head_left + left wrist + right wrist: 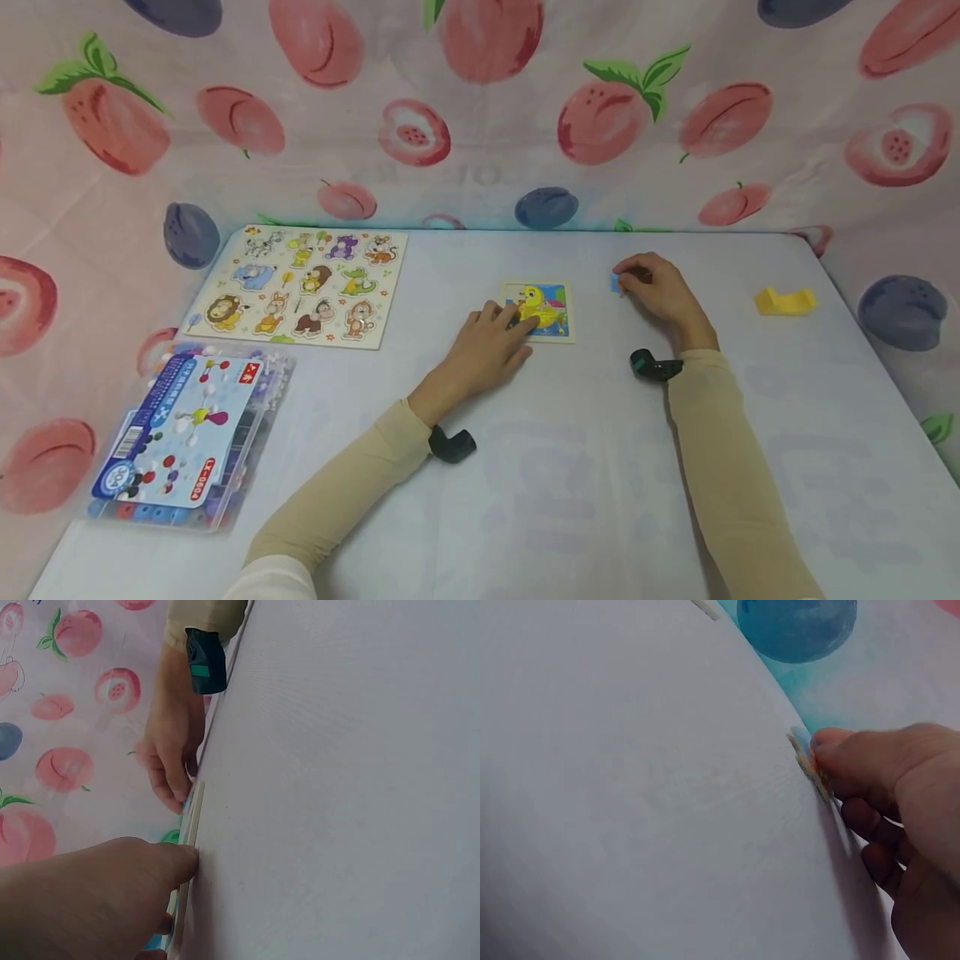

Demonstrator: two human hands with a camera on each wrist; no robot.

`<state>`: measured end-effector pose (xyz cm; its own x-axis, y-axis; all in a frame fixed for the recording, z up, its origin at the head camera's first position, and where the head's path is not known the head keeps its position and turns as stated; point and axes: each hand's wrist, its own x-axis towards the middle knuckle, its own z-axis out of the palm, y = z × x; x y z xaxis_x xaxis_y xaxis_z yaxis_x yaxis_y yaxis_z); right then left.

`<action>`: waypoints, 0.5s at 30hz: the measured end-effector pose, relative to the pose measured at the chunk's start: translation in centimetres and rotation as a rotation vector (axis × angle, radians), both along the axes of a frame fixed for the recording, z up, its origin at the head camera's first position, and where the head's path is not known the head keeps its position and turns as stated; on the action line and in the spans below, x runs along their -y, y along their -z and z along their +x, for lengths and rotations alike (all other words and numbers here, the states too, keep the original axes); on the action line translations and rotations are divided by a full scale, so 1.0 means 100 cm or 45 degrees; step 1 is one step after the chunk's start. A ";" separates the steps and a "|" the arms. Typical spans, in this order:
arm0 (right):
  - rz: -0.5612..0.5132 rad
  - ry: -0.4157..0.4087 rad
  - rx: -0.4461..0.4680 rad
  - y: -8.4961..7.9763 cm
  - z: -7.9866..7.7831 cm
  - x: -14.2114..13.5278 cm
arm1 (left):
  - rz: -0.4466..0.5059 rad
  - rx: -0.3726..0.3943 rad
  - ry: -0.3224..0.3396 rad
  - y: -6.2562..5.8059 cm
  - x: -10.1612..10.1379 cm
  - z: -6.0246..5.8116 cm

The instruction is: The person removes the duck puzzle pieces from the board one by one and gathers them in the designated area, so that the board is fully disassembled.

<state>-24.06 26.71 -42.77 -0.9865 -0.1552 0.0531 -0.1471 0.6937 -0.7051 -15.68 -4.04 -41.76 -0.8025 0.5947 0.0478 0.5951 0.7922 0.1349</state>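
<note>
Loosely spread, the left hand (483, 348) rests on a square yellow-duck puzzle board (552, 312), likely steadying it; farther right, the right hand (663, 293) pinches a thin blue-and-orange piece (617, 284).

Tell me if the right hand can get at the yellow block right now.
Probably yes: nothing seems to stand between the right hand and the yellow block. That hand pinches a small blue piece, though, so it would likely need to put that down first.
</note>
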 end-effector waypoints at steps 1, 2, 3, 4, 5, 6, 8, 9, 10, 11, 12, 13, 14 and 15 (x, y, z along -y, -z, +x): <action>0.007 -0.001 0.001 0.000 0.000 0.000 | 0.001 0.002 0.000 0.000 0.000 0.000; 0.017 0.001 0.005 0.000 0.000 0.000 | 0.005 0.002 0.001 0.000 0.000 0.000; 0.026 0.001 0.006 0.000 0.000 0.000 | 0.005 0.000 0.002 0.000 0.000 0.000; 0.034 0.005 0.010 0.000 0.000 0.000 | 0.007 -0.003 0.003 0.000 0.000 0.000; 0.041 0.007 0.014 -0.001 0.000 0.000 | 0.009 -0.005 0.005 0.000 0.000 0.000; 0.043 0.009 0.019 -0.001 0.001 0.000 | 0.010 -0.006 0.006 0.000 0.000 0.000; 0.047 0.015 0.026 -0.002 0.001 0.000 | 0.010 -0.010 0.009 0.001 0.000 0.000; 0.047 0.016 0.027 -0.002 0.001 0.000 | 0.008 -0.011 0.009 0.001 0.000 0.000; 0.046 0.018 0.027 -0.002 0.001 0.000 | 0.008 -0.011 0.009 0.001 0.000 0.000; 0.045 0.020 0.025 -0.003 0.002 0.000 | 0.007 -0.012 0.009 0.001 0.000 0.000; 0.040 0.025 0.021 -0.003 0.002 0.000 | 0.006 -0.014 0.008 0.001 0.000 0.000; 0.035 0.030 0.016 -0.003 0.002 -0.001 | 0.009 -0.015 0.007 0.001 0.000 0.000; 0.033 0.036 0.008 -0.003 0.002 -0.001 | 0.009 -0.015 0.006 0.001 0.000 0.000; 0.026 0.041 -0.001 -0.003 0.002 -0.002 | 0.013 -0.014 0.006 0.001 0.000 0.000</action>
